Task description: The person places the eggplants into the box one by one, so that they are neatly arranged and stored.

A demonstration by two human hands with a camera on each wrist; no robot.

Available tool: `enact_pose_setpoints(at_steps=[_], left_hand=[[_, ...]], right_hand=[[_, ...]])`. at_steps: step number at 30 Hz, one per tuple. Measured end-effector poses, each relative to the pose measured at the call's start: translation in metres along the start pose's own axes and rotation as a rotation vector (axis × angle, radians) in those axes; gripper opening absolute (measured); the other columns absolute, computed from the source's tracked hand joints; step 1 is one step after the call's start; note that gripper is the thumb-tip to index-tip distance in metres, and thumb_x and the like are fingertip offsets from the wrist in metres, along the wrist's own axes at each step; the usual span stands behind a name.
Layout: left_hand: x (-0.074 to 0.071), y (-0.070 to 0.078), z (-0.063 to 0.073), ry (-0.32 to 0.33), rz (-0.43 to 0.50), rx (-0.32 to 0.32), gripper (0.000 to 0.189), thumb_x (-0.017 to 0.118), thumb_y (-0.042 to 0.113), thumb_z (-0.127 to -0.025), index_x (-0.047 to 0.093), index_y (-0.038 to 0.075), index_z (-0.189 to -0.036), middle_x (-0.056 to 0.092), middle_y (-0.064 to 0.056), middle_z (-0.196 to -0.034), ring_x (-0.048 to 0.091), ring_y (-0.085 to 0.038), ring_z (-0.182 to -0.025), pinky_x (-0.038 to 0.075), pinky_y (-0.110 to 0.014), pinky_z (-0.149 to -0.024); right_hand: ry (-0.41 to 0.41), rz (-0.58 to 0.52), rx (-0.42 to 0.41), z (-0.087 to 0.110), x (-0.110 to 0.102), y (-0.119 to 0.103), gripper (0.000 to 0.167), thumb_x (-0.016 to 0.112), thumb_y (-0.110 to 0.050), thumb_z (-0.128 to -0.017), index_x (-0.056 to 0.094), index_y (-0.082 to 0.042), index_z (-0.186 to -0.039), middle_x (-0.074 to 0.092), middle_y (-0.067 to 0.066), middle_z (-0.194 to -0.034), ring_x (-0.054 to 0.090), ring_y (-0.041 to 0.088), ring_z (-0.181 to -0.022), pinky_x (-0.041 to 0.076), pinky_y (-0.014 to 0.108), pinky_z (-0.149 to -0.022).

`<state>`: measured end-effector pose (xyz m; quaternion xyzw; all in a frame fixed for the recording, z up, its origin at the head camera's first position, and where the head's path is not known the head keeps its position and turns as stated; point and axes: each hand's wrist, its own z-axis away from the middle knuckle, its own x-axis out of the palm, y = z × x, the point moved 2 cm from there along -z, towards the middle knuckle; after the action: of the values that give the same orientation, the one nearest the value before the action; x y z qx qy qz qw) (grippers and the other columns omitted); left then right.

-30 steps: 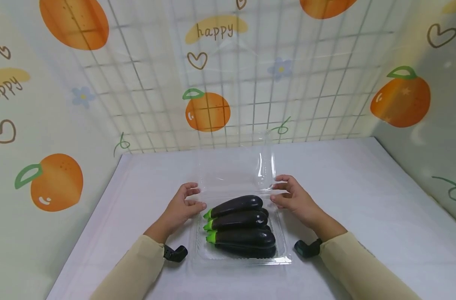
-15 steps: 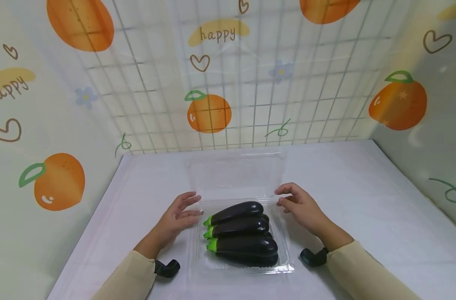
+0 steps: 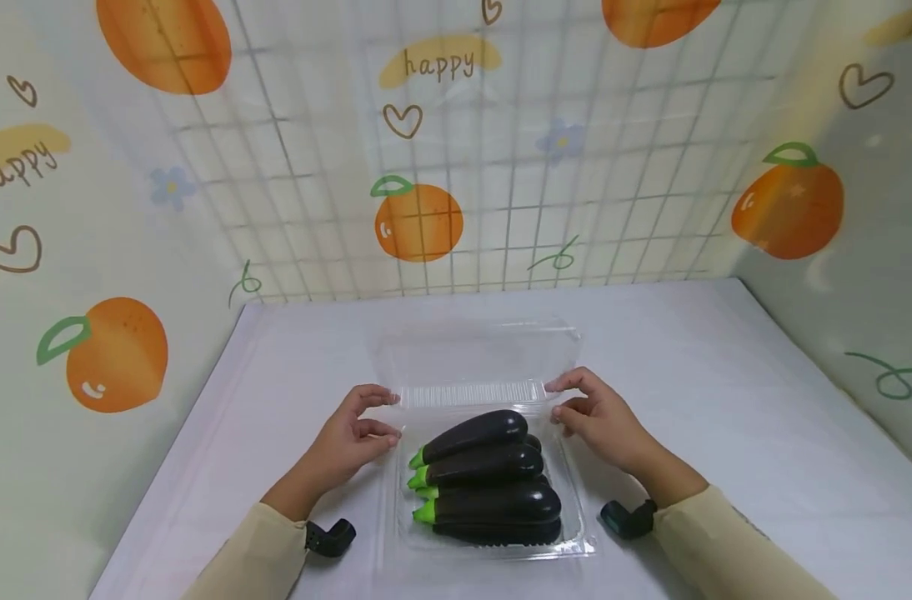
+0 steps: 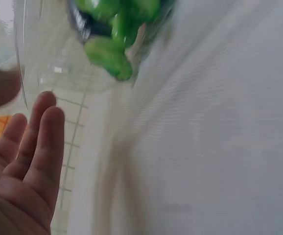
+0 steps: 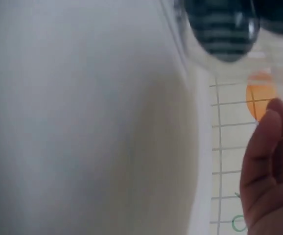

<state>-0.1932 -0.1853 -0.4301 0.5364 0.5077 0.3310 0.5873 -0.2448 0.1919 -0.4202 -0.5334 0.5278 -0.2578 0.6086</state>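
Observation:
A clear plastic clamshell box (image 3: pixel 579 521) stands on the table with several dark eggplants (image 3: pixel 493 504) lying in its base, green stems to the left. Its transparent lid (image 3: pixel 478 350) leans back towards the wall. At the rear left corner, my left hand (image 3: pixel 351 433) has its fingertips by the ribbed hinge and its thumb beside the base. In the left wrist view its fingers (image 4: pixel 51 132) are spread from the thumb. My right hand (image 3: pixel 598 417) touches the opposite corner, forefinger at the lid's lower edge and thumb near the base rim. Green stems (image 4: pixel 109 56) show through the plastic.
The table (image 3: pixel 689 375) has a white covering. Behind it and at both sides hangs a curtain (image 3: pixel 621 125) printed with oranges and hearts. Dark wrist cameras (image 3: pixel 332 537) sit by both sleeves, close to the box.
The lid has gone from nearly upright to leaning further back, and its ribbed hinge now shows. Both hands have shifted slightly towards the person and stay by the rear corners.

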Motion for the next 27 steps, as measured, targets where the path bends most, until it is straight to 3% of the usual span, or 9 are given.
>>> enact_pose_setpoints(at_steps=[3, 7, 11, 15, 18, 20, 23, 27], left_hand=[[0.002, 0.002, -0.004, 0.061, -0.085, -0.020, 0.040, 0.069, 0.002, -0.093, 0.051, 0.010, -0.128, 0.054, -0.016, -0.138, 0.069, -0.017, -0.092, 0.057, -0.024, -0.076], [0.003, -0.005, -0.001, 0.094, -0.134, -0.033, 0.015, 0.067, 0.003, -0.094, 0.062, 0.010, -0.106, 0.061, -0.014, -0.135, 0.068, -0.015, -0.087, 0.058, -0.026, -0.074], [0.002, -0.014, 0.005, 0.108, -0.140, 0.007, 0.012, 0.059, -0.002, -0.097, 0.067, 0.007, -0.099, 0.059, -0.014, -0.139, 0.068, -0.014, -0.092, 0.060, -0.027, -0.079], [0.003, -0.010, 0.013, 0.115, -0.114, -0.017, 0.021, 0.050, -0.003, -0.098, 0.068, 0.004, -0.106, 0.058, -0.015, -0.141, 0.068, -0.011, -0.098, 0.059, -0.025, -0.082], [0.008, -0.004, 0.026, 0.090, -0.107, -0.041, 0.028, 0.048, 0.000, -0.099, 0.065, 0.004, -0.121, 0.054, -0.017, -0.145, 0.068, -0.010, -0.100, 0.058, -0.023, -0.084], [0.012, 0.000, 0.037, 0.047, -0.111, -0.038, 0.036, 0.048, 0.004, -0.101, 0.058, 0.005, -0.136, 0.048, -0.019, -0.150, 0.068, -0.011, -0.106, 0.057, -0.023, -0.087], [0.017, 0.003, 0.051, -0.024, -0.140, -0.043, 0.051, 0.052, 0.013, -0.103, 0.042, 0.010, -0.153, 0.039, -0.017, -0.156, 0.062, -0.022, -0.122, 0.055, -0.024, -0.093], [0.021, 0.005, 0.063, -0.086, -0.148, -0.065, 0.065, 0.057, 0.019, -0.102, 0.030, 0.019, -0.160, 0.031, -0.012, -0.162, 0.051, -0.036, -0.135, 0.052, -0.024, -0.098]], right_hand=[[0.030, 0.002, 0.000, 0.002, 0.000, -0.001, 0.024, 0.064, -0.001, -0.096, 0.056, -0.001, -0.119, 0.061, 0.025, -0.121, 0.070, 0.020, -0.084, 0.059, 0.028, -0.068], [0.031, 0.020, 0.003, 0.006, -0.002, 0.000, 0.002, 0.059, 0.000, -0.098, 0.061, 0.000, -0.099, 0.062, 0.025, -0.129, 0.068, 0.024, -0.097, 0.058, 0.027, -0.072], [0.008, 0.006, 0.010, 0.013, -0.002, -0.001, 0.013, 0.052, 0.000, -0.100, 0.061, -0.002, -0.092, 0.060, 0.024, -0.133, 0.064, 0.014, -0.105, 0.059, 0.027, -0.079], [-0.012, -0.005, -0.023, 0.025, -0.003, -0.005, 0.010, 0.052, 0.000, -0.099, 0.062, -0.001, -0.100, 0.058, 0.025, -0.134, 0.066, 0.003, -0.099, 0.060, 0.028, -0.079], [-0.043, 0.015, -0.077, 0.040, -0.004, -0.008, 0.016, 0.055, 0.000, -0.099, 0.062, -0.001, -0.113, 0.056, 0.027, -0.135, 0.068, 0.006, -0.097, 0.061, 0.028, -0.079], [-0.067, 0.059, -0.087, 0.052, -0.004, -0.011, 0.026, 0.058, -0.003, -0.099, 0.061, -0.006, -0.125, 0.055, 0.022, -0.137, 0.068, 0.007, -0.098, 0.060, 0.028, -0.081], [-0.165, 0.127, -0.089, 0.070, -0.006, -0.016, 0.047, 0.061, -0.011, -0.100, 0.051, -0.013, -0.145, 0.048, 0.017, -0.145, 0.066, 0.008, -0.107, 0.058, 0.028, -0.085], [-0.315, 0.143, -0.075, 0.086, -0.006, -0.020, 0.071, 0.065, -0.020, -0.099, 0.030, -0.020, -0.160, 0.036, 0.019, -0.156, 0.061, 0.013, -0.118, 0.057, 0.030, -0.089]])
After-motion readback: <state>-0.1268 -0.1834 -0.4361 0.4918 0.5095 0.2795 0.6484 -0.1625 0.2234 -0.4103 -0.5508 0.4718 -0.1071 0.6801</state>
